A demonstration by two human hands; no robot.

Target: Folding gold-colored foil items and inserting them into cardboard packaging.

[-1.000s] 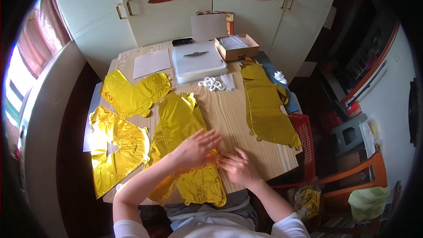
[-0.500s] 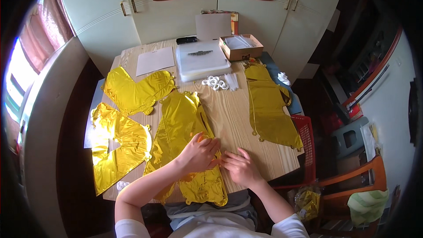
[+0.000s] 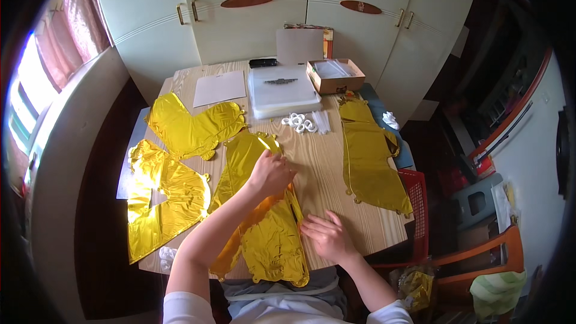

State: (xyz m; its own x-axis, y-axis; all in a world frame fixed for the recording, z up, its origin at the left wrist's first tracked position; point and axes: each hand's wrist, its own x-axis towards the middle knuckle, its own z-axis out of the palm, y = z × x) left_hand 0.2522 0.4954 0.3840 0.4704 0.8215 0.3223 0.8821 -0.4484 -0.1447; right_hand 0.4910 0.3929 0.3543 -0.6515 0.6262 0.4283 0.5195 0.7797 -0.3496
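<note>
A flat, uninflated gold foil balloon point(image 3: 273, 249) lies in front of me, partly folded over, its near end at the table's front edge. My left hand point(image 3: 270, 172) is closed over its upper part, fingers curled in on the foil; the fingertips are hidden. Beside the balloon's right edge rests my right hand point(image 3: 327, 237), fingers loosely stretched and slightly apart, the tips touching the foil. To the left are two more flat foil balloons, a bent one point(image 3: 195, 126) and a wide one point(image 3: 174, 195). Another foil balloon point(image 3: 372, 159) lies at the right.
Toward the back stand a stack of clear plastic bags point(image 3: 282, 93) and a cardboard box point(image 3: 336, 78). White ribbon rolls point(image 3: 299, 122) and thin clear straws point(image 3: 321, 122) lie mid-table. A red basket point(image 3: 414, 216) and wooden chair point(image 3: 480, 246) are at the right.
My left hand has moved away from me, up along the middle balloon, and its foil is now folded differently. The right hand stays at the balloon's right edge. The view has shifted slightly.
</note>
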